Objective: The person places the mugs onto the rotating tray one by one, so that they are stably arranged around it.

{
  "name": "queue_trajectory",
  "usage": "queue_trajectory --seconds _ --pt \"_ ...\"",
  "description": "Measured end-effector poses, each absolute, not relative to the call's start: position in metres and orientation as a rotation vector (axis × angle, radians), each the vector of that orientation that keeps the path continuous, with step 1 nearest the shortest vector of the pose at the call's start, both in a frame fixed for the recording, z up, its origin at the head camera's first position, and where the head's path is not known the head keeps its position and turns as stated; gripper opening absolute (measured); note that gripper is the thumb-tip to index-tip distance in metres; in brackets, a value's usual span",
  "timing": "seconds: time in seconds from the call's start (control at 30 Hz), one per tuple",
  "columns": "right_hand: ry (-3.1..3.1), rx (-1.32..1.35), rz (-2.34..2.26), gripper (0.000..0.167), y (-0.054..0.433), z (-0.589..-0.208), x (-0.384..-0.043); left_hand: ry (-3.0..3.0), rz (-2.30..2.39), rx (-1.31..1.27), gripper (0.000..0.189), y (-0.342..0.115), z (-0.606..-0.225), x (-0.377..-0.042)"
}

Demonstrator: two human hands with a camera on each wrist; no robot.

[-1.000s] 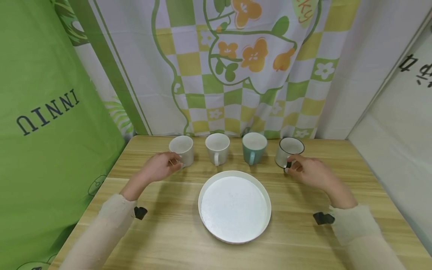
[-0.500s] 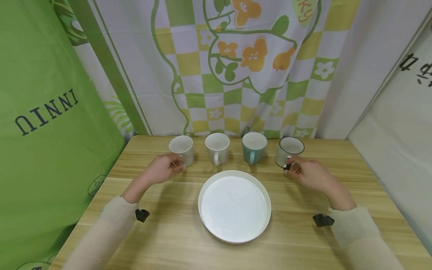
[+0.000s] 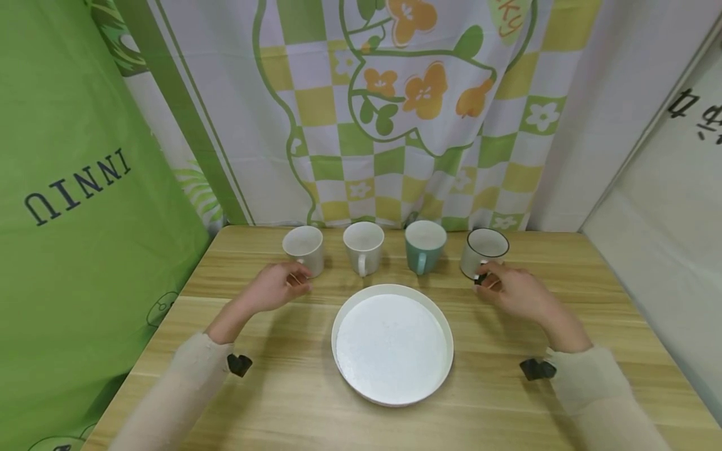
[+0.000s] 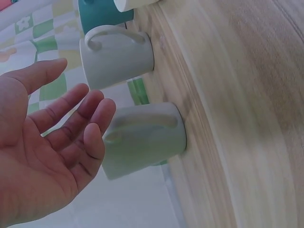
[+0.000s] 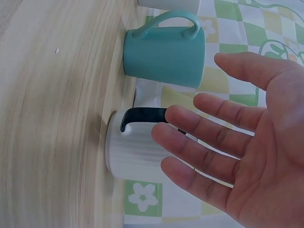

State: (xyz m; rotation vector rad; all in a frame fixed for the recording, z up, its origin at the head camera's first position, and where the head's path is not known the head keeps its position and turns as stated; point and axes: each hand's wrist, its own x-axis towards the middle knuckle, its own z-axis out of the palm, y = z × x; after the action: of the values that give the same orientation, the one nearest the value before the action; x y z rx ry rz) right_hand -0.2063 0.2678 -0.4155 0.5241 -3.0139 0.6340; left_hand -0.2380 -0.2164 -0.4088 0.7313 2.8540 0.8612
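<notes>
Mugs, four, in a row along the far side of the wooden surface [image 3: 282,382], all upright. Left end, pale mug [image 3: 313,257]; next, white mug [image 3: 363,248]; then teal mug [image 3: 427,255]; right end, dark-rimmed mug [image 3: 478,249]. Round tray [image 3: 392,351] on the near side of the row, before the middle pair, apart from all four.

Left hand [image 3: 276,288] just beside the pale mug, on its near side. Thumb apart from fingers, fingers loosely bent, nothing gripped. Left wrist view sets the fingertips before the mug, close to its pale handle [image 4: 147,119]; contact cannot be told.

Right hand [image 3: 514,291] likewise at the dark-rimmed mug: fingers spread, thumb well apart, nothing held. Black handle [image 5: 145,115] partly behind the fingertips; touch or gap, cannot tell.

Step in hand, my judgement: taking hold of the end mugs, one per hand. Both handles face the near side, so a pinch from there should suit: thumb on one flank, first two fingers on the other. Grip high on the loop, to limit tipping. Walls look smooth, likely slick; handles the better hold. Firm one grip, check it, then the other. Any lift best straight up first: neighbours stand near and could be knocked.
</notes>
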Motion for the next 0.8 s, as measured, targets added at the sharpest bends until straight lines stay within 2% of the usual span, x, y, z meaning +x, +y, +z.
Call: queue_trajectory --seconds 0.8 --pt "-3.028 0.497 0.754 0.032 0.264 -0.421 -0.203 2.76 1.014 0.798 0.023 -0.21 -0.428 -0.232"
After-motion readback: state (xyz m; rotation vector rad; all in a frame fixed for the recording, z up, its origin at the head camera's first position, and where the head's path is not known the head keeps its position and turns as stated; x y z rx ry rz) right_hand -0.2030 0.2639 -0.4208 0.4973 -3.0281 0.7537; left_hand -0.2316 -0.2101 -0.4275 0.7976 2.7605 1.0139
